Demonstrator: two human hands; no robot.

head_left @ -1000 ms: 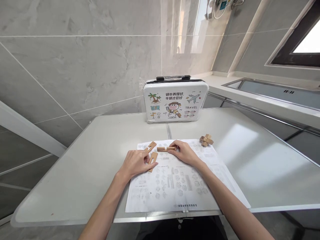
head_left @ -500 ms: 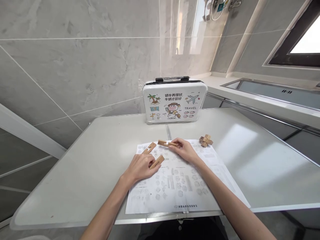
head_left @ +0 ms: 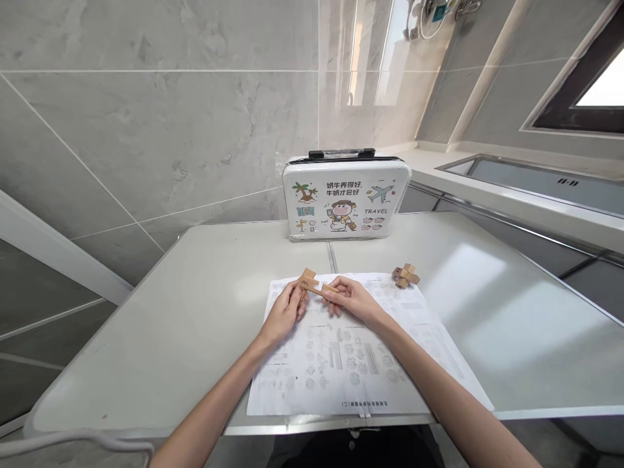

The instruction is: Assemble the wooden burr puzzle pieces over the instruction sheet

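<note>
Left hand point(head_left: 285, 311) is closed in a pinch on a notched wooden block point(head_left: 307, 280), with thumb and fingers gripping its lower end and the notched end pointing up and away from the person. Right hand point(head_left: 353, 299) is likewise closed, fingertips gripping a slim wooden bar point(head_left: 328, 288) that lies roughly level and points toward the left hand. Block and bar meet end to side between the two hands. They touch, but whether one is seated in the other's notch cannot be told at this size. Both pieces are held just above the far left part of a printed sheet point(head_left: 363, 370), which lies flat on the table point(head_left: 160, 338) with its near edge along the table's front edge. The sheet carries rows of small diagrams, and the print is too fine to read. An assembled wooden cross-shaped puzzle point(head_left: 405, 275) rests on the sheet's far right corner, near the right hand but apart from it. A white case point(head_left: 346, 198) with cartoon prints and a black handle stands upright at the back of the table against the tiled wall point(head_left: 160, 130). Both forearms are bare and converge over the sheet. A pale counter point(head_left: 511, 195) runs along the right.
</note>
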